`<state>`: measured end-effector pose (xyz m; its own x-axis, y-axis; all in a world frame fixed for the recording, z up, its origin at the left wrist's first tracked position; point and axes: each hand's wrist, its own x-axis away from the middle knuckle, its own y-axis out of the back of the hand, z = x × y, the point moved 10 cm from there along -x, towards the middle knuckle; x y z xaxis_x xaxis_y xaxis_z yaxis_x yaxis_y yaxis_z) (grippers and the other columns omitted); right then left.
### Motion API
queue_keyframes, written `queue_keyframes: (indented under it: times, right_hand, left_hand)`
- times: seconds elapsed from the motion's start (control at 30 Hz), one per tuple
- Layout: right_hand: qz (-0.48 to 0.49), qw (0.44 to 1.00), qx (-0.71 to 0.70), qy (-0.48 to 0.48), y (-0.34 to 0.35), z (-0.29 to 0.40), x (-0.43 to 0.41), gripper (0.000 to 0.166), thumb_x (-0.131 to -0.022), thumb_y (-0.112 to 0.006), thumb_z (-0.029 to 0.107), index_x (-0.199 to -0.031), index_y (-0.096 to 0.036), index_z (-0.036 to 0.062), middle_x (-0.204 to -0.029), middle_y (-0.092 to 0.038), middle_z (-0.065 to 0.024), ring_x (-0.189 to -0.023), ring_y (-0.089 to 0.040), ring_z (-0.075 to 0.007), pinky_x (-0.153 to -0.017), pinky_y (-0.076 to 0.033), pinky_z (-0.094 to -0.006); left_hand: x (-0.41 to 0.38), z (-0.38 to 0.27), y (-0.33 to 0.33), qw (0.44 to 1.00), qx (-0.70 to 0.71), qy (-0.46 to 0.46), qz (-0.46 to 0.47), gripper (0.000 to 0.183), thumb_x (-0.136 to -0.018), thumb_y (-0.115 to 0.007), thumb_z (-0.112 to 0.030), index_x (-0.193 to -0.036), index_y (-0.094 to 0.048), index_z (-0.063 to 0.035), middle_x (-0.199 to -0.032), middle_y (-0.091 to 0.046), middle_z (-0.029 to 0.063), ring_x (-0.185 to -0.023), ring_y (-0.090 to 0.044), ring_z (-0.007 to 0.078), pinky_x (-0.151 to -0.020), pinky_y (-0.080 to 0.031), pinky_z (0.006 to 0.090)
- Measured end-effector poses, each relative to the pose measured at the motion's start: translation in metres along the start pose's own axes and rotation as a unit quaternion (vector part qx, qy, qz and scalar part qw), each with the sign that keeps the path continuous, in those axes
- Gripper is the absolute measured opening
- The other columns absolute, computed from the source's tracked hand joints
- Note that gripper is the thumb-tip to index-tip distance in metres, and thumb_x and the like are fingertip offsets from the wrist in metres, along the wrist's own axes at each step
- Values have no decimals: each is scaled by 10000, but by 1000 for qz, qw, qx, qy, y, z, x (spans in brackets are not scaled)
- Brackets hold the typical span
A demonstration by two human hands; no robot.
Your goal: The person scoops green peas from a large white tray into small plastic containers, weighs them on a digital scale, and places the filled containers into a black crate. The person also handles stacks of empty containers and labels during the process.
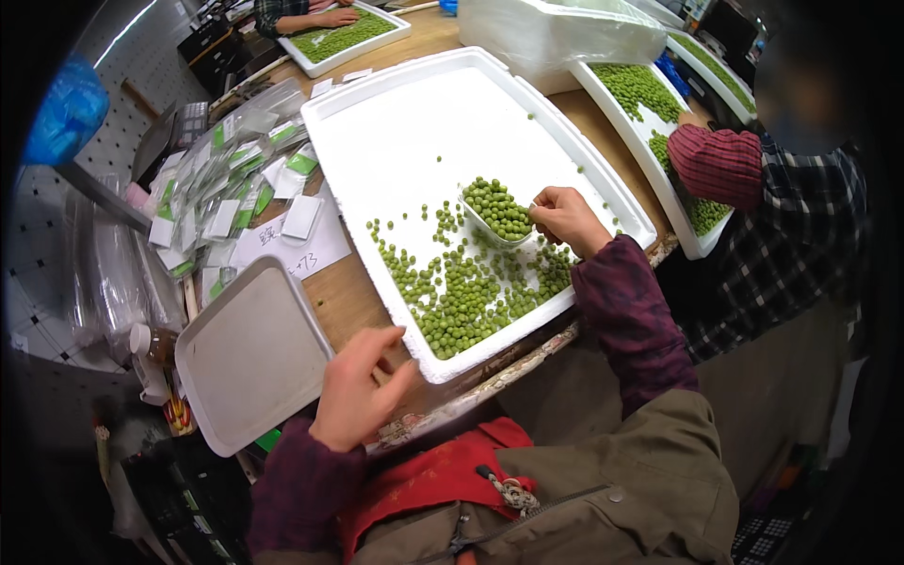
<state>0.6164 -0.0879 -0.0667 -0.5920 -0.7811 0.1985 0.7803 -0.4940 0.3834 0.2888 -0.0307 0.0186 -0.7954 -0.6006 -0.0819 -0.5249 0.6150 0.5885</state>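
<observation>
My right hand (567, 220) grips the edge of a clear plastic scoop or cup (487, 227) heaped with green peas (498, 208), held over a white foam tray (395, 92). Loose peas (459, 296) lie thickly along the near side of that tray, and a few single ones are scattered farther up its white floor. Near the tray's front left corner is my left hand (367, 388), thumb and fingers apart, holding nothing. To the left of it a grey shallow tray (247, 353) lies at the table's edge.
Clear packets with green-and-white labels (247, 176) are heaped left of the foam tray, beside a handwritten sheet (328, 247). A co-worker's sleeve (717, 159) reaches to another pea tray (628, 134) at right. Another person's hand (339, 18) rests in a far tray (399, 32). Clear plastic bags (558, 35) stand behind.
</observation>
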Motion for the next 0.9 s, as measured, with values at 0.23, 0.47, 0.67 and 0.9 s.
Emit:
queue_keyframes:
  times: [0.23, 0.47, 0.67, 0.9]
  right_hand:
    - [171, 982, -61, 51, -112, 105, 36, 116, -866, -554, 112, -816, -554, 6, -603, -499, -3, -474, -440, -68, -412, -336, -211]
    - [342, 913, 87, 207, -298, 221, 75, 199, -839, -542, 136, -877, -584, -55, -626, -568, -52, -508, -523, -105, -458, -429, -261]
    - [372, 910, 138, 121, -350, 214, 53, 257, -902, -509, 215, -1004, -619, 7, -676, -628, -77, -503, -571, -125, -458, -448, -249]
    - [94, 918, 380, 62, -333, 165, -126, 715, -855, -471, 551, -957, -575, -149, -891, -626, -243, -699, -662, -319, -520, -532, -377]
  left_hand:
    - [99, 58, 30, 990, 57, 63, -109, 69, -793, -624, -8, -859, -635, 10, -679, -570, 54, -546, -516, 90, -497, -396, 222]
    - [167, 119, 45, 971, 51, 99, -212, 27, -772, -637, 18, -791, -629, 1, -639, -555, 53, -489, -489, 85, -453, -378, 222]
    - [172, 122, 45, 974, 40, 21, -223, 85, -697, -662, 10, -740, -615, -47, -624, -550, 66, -510, -567, 221, -472, -447, 301]
    - [175, 113, 54, 970, 38, -44, -235, 79, -687, -652, 7, -725, -608, -45, -632, -551, 68, -525, -559, 218, -471, -437, 309]
